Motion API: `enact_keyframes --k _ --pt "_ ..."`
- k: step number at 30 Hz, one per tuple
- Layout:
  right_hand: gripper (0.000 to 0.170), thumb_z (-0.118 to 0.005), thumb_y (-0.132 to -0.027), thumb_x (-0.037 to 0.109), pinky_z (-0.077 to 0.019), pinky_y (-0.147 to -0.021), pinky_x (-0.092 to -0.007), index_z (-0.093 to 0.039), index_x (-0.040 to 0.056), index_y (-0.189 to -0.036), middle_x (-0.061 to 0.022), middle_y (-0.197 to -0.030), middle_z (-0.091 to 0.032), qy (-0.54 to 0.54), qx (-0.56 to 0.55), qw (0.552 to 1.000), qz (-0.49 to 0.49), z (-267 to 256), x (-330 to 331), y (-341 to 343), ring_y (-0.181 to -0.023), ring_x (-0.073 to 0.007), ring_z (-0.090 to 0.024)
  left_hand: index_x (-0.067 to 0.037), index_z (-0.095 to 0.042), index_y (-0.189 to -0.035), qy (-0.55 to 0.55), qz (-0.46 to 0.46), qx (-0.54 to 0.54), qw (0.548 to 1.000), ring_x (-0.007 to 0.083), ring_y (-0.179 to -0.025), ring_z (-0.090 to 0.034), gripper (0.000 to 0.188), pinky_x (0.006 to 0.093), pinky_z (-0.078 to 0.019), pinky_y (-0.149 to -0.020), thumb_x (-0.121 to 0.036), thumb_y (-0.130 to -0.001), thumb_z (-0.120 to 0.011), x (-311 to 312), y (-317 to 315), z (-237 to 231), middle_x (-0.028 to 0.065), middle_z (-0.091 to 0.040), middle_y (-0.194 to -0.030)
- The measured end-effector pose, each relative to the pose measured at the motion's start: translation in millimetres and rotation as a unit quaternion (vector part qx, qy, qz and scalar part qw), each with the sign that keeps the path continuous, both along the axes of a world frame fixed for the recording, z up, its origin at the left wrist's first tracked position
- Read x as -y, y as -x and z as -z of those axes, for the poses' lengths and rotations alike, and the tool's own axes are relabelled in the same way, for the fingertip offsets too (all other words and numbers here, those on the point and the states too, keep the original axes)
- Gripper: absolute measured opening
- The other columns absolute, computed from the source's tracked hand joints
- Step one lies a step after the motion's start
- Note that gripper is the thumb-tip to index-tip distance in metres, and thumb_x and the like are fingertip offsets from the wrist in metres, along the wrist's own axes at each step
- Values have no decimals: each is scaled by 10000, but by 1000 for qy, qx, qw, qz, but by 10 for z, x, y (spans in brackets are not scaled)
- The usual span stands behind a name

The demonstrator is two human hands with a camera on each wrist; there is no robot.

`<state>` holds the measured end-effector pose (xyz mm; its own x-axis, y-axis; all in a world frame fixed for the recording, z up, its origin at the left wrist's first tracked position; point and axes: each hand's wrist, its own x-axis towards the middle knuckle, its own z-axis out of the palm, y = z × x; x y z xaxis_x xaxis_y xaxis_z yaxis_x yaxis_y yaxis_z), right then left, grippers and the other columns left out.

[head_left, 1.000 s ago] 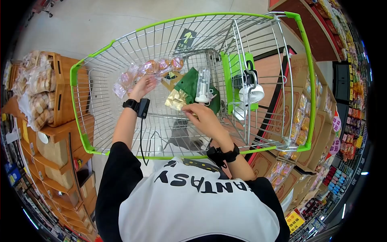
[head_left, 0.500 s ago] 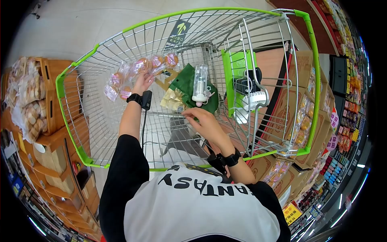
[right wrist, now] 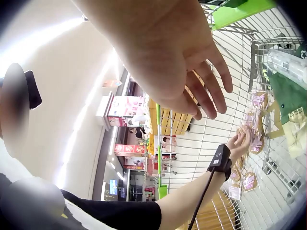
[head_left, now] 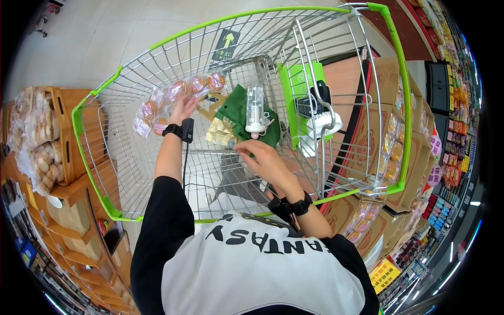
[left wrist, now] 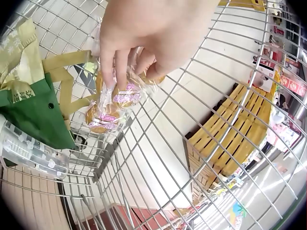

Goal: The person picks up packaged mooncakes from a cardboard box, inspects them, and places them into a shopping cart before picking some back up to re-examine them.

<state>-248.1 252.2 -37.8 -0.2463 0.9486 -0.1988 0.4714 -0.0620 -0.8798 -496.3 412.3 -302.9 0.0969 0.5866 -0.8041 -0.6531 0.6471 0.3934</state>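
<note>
The left hand (head_left: 184, 108) has fingers on wrapped buns (head_left: 198, 84) at the head view's upper left; whether it pinches cannot be told. The right hand (head_left: 262, 160), near centre, is loosely spread, holding nothing. Light pressure should avoid squashing.

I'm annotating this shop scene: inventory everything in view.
cart: 1, silver-green, centre
wrapped buns: at least five, orange-brown, in cart
bag: 1, green-cream, in cart
bottle: 1, clear, on bag
fan-like item: 1, white, seat area
dark items: count unclear, black, seat area
floor sign: 1, dark, beyond cart
wooden shelving: count unclear, brown, left
bagged bread: several, tan, on shelving
boxes: several, brown, right
shelf goods: many, mixed, far right
shirt: 1, black-white, bottom
wrist devices: 2, black, on wrists
left hand: 1, bare, at buns
right hand: 1, bare, near bag
</note>
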Motion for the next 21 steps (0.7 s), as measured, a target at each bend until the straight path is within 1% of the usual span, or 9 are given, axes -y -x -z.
enact_keyframes --k 2,6,8,11,15,17,18,20,21 --pt "167 -524 -803 58 -469 -718 -310 -565 28 -962 -101 -904 -598 10 21 1000 -9 -48 14 -23 -826 -232 -584 -31 -465 -1071 7 24 21 999 236 -969 -488 255 318 -470 -746 -110 -832 -507 -22 68 113 96 -467 -1033" --pt "164 -522 -804 62 -466 -713 -314 -562 27 -959 -104 -896 -597 -8 13 1000 -1 -49 74 -80 -819 -237 -583 -42 -470 -1071 -10 4 -6 1000 186 -919 -493 267 289 -465 -722 -127 -825 -531 -81 42 47 69 -481 -1027" --pt "157 -517 -799 107 -446 -697 -352 -554 40 -936 -116 -888 -580 -20 -7 1000 7 -40 105 -98 -808 -286 -560 -46 -468 -1106 -89 25 19 996 144 -895 -489 307 276 -460 -722 -138 -823 -545 -100 14 -192 49 -495 -1014" --pt "151 -516 -802 108 -447 -696 -349 -553 39 -931 -118 -891 -581 -29 -8 1000 7 -66 147 -110 -805 -287 -561 -37 -461 -1137 -140 53 65 987 124 -864 -490 337 249 -448 -738 -143 -828 -544 -168 71 -350 49 -498 -1039" --pt "154 -514 -806 108 -450 -698 -343 -553 37 -937 -118 -889 -582 -36 -12 999 10 -161 240 -139 -797 -279 -566 -17 -462 -1149 -153 60 22 986 119 -850 -499 334 227 -435 -757 -133 -840 -519 50 -105 -1216 47 -496 -1077" --pt "159 -513 -810 108 -453 -694 -323 -553 36 -946 -116 -878 -584 -8 -53 998 22 -210 310 -168 -789 -260 -574 5 -449 -1174 -191 91 -5 977 119 -854 -508 359 221 -420 -783 -133 -847 -502 243 -269 -1765 47 -480 -1136" --pt "159 -513 -810 108 -453 -694 -323 -553 36 -946 -116 -878 -584 -16 -53 998 24 -236 350 -186 -789 -260 -574 5 -449 -1174 -197 94 -5 976 119 -854 -508 359 221 -420 -783 -133 -847 -502 327 -278 -1905 47 -480 -1136" --pt "166 -513 -813 107 -453 -699 -303 -553 30 -955 -114 -881 -585 3 -71 997 16 -292 435 -226 -784 -237 -581 21 -412 -1216 -319 192 -25 928 121 -872 -511 407 246 -414 -807 -134 -848 -492 506 -305 -2167 57 -467 -1172" --pt "166 -513 -813 107 -453 -699 -303 -553 30 -955 -114 -881 -585 -6 -70 997 19 -322 476 -244 -784 -237 -581 31 -407 -1225 -334 204 -33 920 135 -866 -512 436 273 -401 -823 -131 -831 -502 626 -350 -2388 70 -437 -1208"
